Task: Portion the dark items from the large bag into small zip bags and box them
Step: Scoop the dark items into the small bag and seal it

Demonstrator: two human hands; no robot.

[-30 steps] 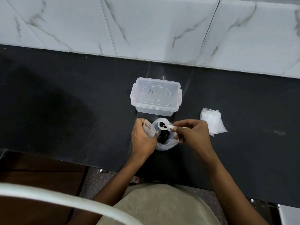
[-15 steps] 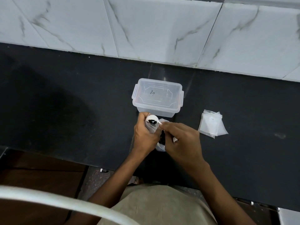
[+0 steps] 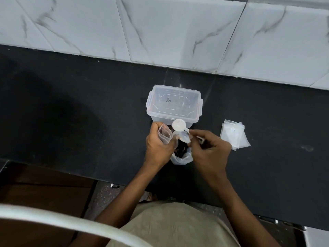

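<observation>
1. Clear plastic fills the left hand (image 3: 158, 147): its curled fingers grip a small transparent zip bag (image 3: 165, 135) held upright, mouth open toward the top.
2. Just beside it, the right hand (image 3: 208, 150) pinches the thin handle of a small white plastic scoop (image 3: 179, 125) between thumb and fingertips; the scoop's round bowl hangs just above and to the right of the zip bag's mouth and looks empty.
3. Between and below the two hands stands the large clear plastic bag (image 3: 181, 158), touching the left hand, with the dark items (image 3: 180, 150) showing inside it.
4. Beyond the hands, just past the scoop, sits a clear rectangular plastic box with a clip lid (image 3: 174, 105), its lid on.
5. Right of the right hand, near its knuckles, lies a loose stack of empty small clear zip bags (image 3: 234, 135).
6. All of this rests on a black stone counter (image 3: 80, 113) backed by white marble-patterned wall tiles (image 3: 178, 29).
</observation>
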